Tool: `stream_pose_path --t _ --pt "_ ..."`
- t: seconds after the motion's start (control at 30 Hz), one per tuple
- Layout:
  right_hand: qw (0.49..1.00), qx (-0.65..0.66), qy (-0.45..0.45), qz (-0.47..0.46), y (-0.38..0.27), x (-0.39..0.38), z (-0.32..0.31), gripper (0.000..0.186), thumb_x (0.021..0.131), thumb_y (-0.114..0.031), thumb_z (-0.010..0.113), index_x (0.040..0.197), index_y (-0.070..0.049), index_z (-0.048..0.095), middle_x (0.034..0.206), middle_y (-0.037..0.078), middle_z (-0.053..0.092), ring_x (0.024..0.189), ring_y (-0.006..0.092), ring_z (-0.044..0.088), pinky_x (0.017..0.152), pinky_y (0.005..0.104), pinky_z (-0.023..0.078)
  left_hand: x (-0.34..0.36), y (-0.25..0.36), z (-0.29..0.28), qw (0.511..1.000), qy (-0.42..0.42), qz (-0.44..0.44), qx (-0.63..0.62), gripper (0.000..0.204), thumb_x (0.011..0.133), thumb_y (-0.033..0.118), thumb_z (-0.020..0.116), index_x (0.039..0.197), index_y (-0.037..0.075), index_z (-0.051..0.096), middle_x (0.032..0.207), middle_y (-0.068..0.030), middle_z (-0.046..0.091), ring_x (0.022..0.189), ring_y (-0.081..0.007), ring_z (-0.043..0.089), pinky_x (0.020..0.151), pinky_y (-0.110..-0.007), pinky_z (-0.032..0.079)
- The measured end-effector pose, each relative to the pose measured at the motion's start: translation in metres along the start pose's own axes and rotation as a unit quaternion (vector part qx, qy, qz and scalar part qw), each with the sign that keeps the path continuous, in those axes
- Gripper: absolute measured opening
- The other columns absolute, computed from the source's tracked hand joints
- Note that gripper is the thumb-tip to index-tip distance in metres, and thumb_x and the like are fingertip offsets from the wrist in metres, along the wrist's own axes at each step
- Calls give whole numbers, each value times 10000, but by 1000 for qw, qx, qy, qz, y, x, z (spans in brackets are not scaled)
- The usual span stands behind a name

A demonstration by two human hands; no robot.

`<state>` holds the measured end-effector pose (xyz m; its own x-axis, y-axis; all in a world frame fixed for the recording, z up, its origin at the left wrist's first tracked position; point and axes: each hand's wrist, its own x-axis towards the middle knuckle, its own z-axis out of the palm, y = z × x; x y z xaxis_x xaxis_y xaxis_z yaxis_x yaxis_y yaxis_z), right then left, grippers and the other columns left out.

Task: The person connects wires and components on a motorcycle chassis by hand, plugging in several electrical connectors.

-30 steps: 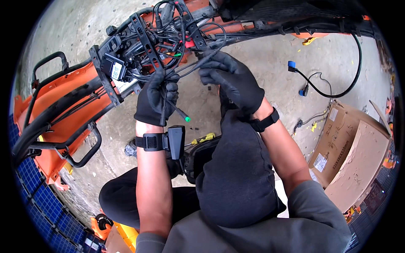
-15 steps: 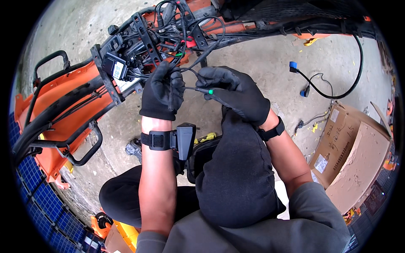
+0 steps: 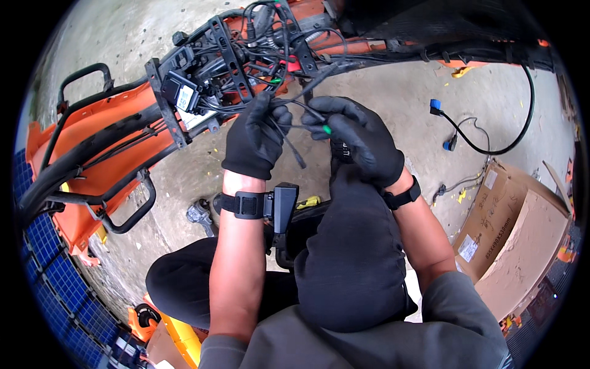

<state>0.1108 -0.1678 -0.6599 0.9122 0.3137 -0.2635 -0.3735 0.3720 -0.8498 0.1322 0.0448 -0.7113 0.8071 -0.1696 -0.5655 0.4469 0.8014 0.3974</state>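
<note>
My left hand (image 3: 252,138), in a black glove, is closed on black cables below the wiring bundle (image 3: 258,43) on the orange-and-black vehicle frame. A black cable end (image 3: 297,155) dangles beside it. My right hand (image 3: 365,141), also gloved, pinches a thin cable near its green-tipped connector (image 3: 327,130), close to a second black cable end; its fingertips are partly hidden. A black electronic box (image 3: 175,86) with a white label sits on the frame above and left of my hands.
A black frame bar (image 3: 147,197) with an orange panel (image 3: 117,129) is at left, beside a blue grid surface (image 3: 46,270). A grey tool (image 3: 200,216) lies on the floor. Loose blue-tipped connectors (image 3: 436,106) and a cardboard box (image 3: 491,227) are at right.
Both hands have moved rightward in the picture. The green-tipped connector has risen from hanging below my left hand to between my right hand's fingers. The frame appears slightly shifted.
</note>
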Motion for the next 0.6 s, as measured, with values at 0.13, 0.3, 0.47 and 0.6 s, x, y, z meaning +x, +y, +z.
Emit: stream_pose_path --t 0.13,0.3,0.47,0.6 --pt "993 -90 38 69 11 5 -8 290 930 -86 603 1196 28 586 1080 84 665 974 142 642 832 284 514 -7 -4 -5 999 2 17 44 277 987 235 577 1155 17 613 996 -127 679 876 -235 671 827 -403 571" --pt "984 -156 53 71 30 17 -16 235 938 -83 588 1155 5 612 978 64 677 863 112 637 737 261 512 -14 -7 -23 999 13 7 48 314 995 244 562 1177 -10 597 977 -111 668 876 -235 671 816 -406 571" --pt "981 -159 74 85 29 23 -17 211 945 -93 580 1134 -13 629 910 49 672 799 96 615 701 248 502 -22 -2 -23 991 7 39 130 339 1007 253 538 1211 -14 582 973 -95 638 863 -201 655 819 -372 558" --pt "989 -124 67 44 30 28 -17 208 941 -98 596 1125 -6 632 898 36 663 780 93 600 714 252 496 -26 5 -16 982 -25 55 181 368 1005 269 541 1246 -8 565 1000 -94 636 918 -189 647 848 -357 546"
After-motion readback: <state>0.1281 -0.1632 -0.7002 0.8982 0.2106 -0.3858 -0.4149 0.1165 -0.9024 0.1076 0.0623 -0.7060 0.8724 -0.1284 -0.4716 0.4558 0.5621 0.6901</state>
